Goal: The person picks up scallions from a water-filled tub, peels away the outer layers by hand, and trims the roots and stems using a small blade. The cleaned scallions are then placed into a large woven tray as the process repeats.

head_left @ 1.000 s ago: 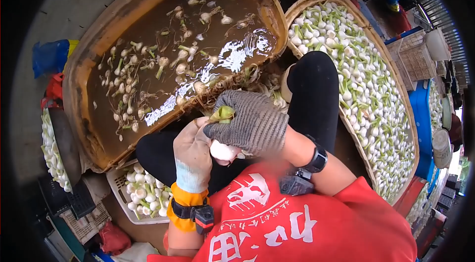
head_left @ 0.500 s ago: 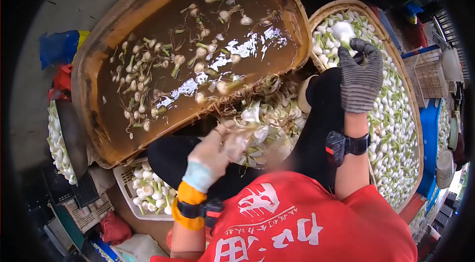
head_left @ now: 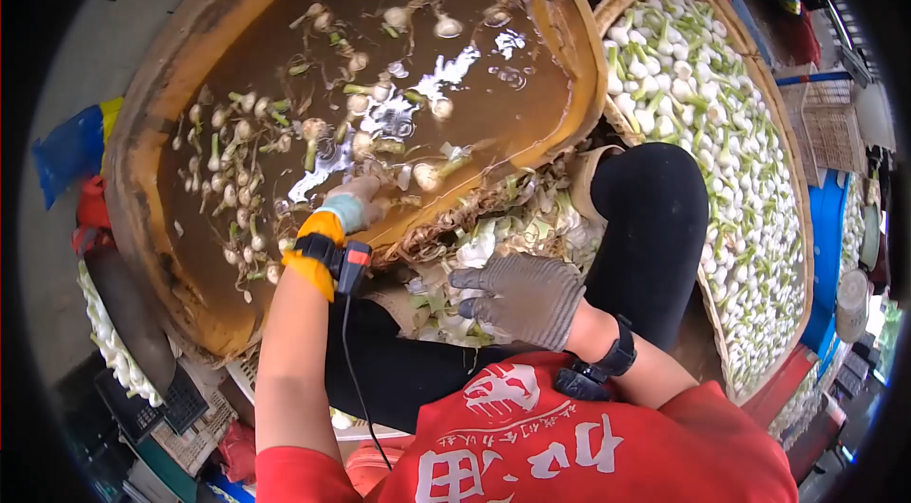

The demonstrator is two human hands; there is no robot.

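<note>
Over the near side of a tub of brown water (head_left: 531, 138), my left hand (head_left: 357, 199) in a pale glove reaches in, close to a floating garlic bulb (head_left: 363, 144). Its fingers are blurred and partly hidden, so their grip does not show. Unpeeled garlic bulbs with roots and green stems (head_left: 230, 192) float around it. My right hand (head_left: 527, 297), in a grey striped glove, is above a heap of peeled skins and leaves (head_left: 484, 242) between my knees. Its fingers are stretched out and nothing is in them.
A large woven basket (head_left: 808, 247) full of white peeled garlic bulbs (head_left: 664, 76) stands at the right. My knee (head_left: 655, 190) is between the skins and that basket. Blue containers (head_left: 827, 261) and crates line the right edge. A dark round pan (head_left: 133, 313) stands at the left.
My right hand has let go of a white garlic bulb over the basket and come back to the skins. My left hand has moved from the skins forward into the tub.
</note>
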